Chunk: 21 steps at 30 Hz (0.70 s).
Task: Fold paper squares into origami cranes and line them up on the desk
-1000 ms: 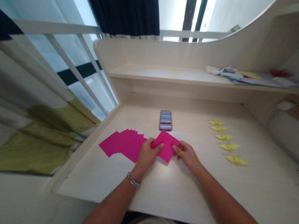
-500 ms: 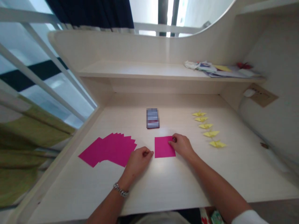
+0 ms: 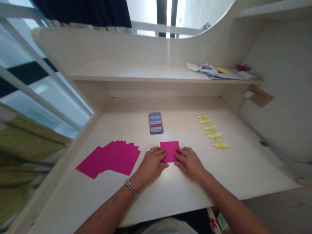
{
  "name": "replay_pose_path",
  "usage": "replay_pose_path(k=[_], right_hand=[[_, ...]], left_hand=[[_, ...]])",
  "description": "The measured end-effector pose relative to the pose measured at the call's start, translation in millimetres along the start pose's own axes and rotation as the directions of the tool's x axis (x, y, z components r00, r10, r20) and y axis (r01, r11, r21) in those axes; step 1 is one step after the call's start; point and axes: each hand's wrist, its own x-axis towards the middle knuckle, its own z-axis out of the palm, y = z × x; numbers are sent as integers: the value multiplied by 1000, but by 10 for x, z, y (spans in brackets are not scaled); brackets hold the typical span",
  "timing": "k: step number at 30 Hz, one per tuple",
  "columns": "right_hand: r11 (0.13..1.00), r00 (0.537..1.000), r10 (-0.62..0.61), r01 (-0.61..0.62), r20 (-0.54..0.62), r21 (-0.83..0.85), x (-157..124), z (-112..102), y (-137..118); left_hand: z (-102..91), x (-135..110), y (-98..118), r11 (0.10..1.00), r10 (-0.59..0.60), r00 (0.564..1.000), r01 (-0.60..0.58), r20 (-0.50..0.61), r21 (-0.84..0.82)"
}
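Note:
A single pink paper square (image 3: 170, 149) lies flat on the pale wooden desk (image 3: 156, 195) in front of me. My left hand (image 3: 151, 163) rests at its lower left corner, fingertips on the paper. My right hand (image 3: 189, 162) lies at its lower right corner, fingers stretched onto the sheet. Both hands press the near edge rather than grip it. A fanned stack of pink sheets (image 3: 109, 158) lies to the left of my left hand.
A small blurred card-like object (image 3: 155, 123) lies just beyond the square. Several folded yellow paper figures (image 3: 211, 128) sit in a row at the right. The shelf above holds papers (image 3: 219, 71). A wall socket and cable (image 3: 255, 96) are at the far right.
The pink square went from held in both hands to lying flat on the desk. My left hand moved onto its lower left corner, and my right hand shifted to the near edge.

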Motion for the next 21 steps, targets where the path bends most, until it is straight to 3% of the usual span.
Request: replay_pose_path(k=[8, 15, 18, 21], right_hand=[[999, 1000, 25, -25, 6, 37, -103, -31, -31], [991, 999, 29, -23, -44, 131, 28, -46, -42], [965, 994, 93, -75, -61, 251, 132, -49, 5], [901, 976, 215, -195, -9, 387, 256, -37, 87]], left_hand=[[35, -53, 22, 999, 45, 999, -44, -23, 25], [-21, -6, 38, 999, 20, 999, -22, -40, -35], [-56, 43, 9, 994, -14, 999, 10, -38, -106], [-55, 151, -23, 973, -124, 991, 112, -45, -203]])
